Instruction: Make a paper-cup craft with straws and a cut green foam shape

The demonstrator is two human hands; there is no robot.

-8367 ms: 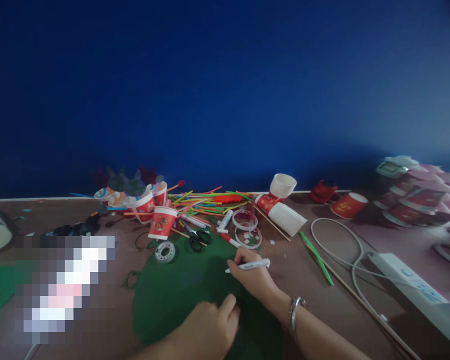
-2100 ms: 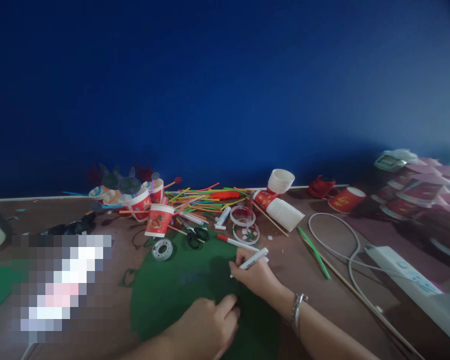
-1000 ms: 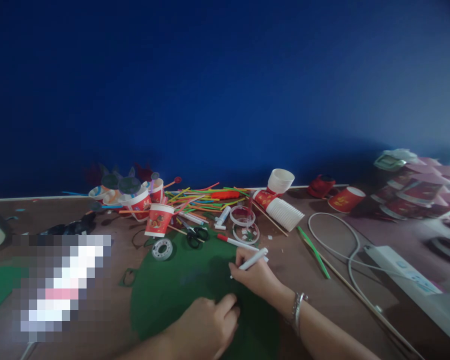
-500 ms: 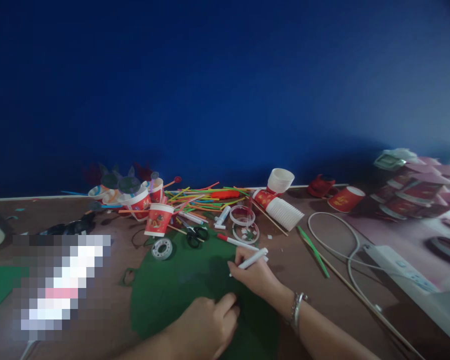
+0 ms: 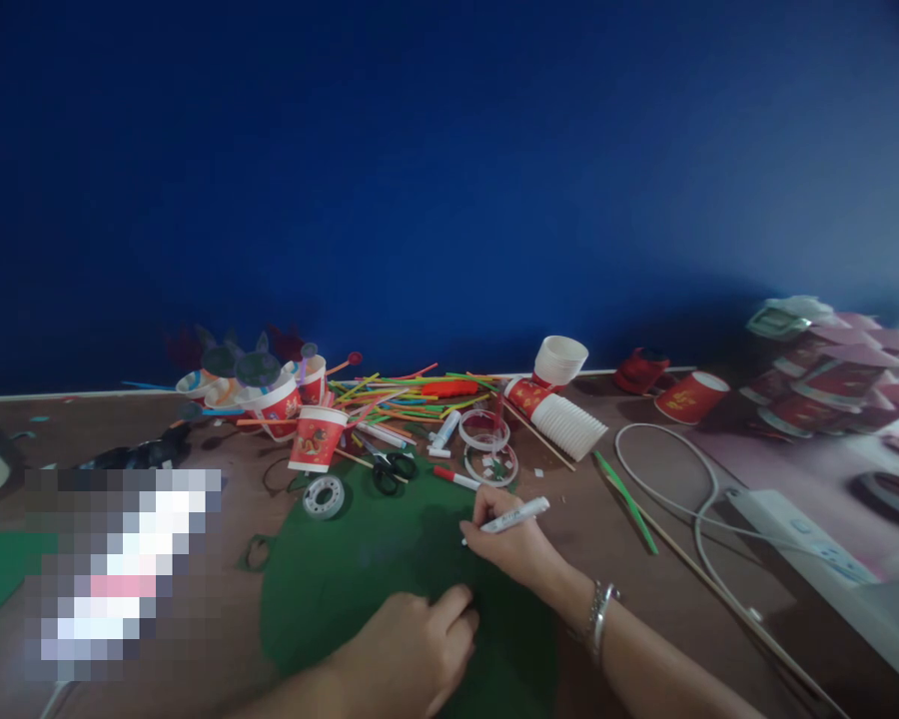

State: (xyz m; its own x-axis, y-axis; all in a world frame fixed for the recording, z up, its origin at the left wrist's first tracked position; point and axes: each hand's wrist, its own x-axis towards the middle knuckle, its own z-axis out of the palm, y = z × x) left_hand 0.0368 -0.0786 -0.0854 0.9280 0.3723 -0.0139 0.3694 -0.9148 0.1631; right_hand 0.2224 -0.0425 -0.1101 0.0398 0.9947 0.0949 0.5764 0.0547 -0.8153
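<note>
Pinched in my right hand (image 5: 513,544) is a white marker (image 5: 520,514), slanted with its tip down to the left, over the rounded green sheet (image 5: 307,579). My left hand (image 5: 420,644) rests on the near part of that sheet. Its fingers are curled and close together, and what lies under them is hidden. Just beyond my right hand is a red-capped marker (image 5: 449,476), partly covered by the hand. Black-handled scissors (image 5: 390,471) and a roll of tape (image 5: 323,496) sit by the sheet's far edge.
Red paper cups (image 5: 319,439) with cutouts stand at the back left, beside a heap of coloured sticks (image 5: 412,394). Stacked cups (image 5: 569,424) lie right of centre. A white cable (image 5: 708,539) and power strip (image 5: 809,549) are at the right. A blue wall (image 5: 449,200) rises behind.
The marker in my right hand has shifted slightly right and turned, its rear end lower and lettering now showing. My right wrist has moved a little. My left hand has stayed put.
</note>
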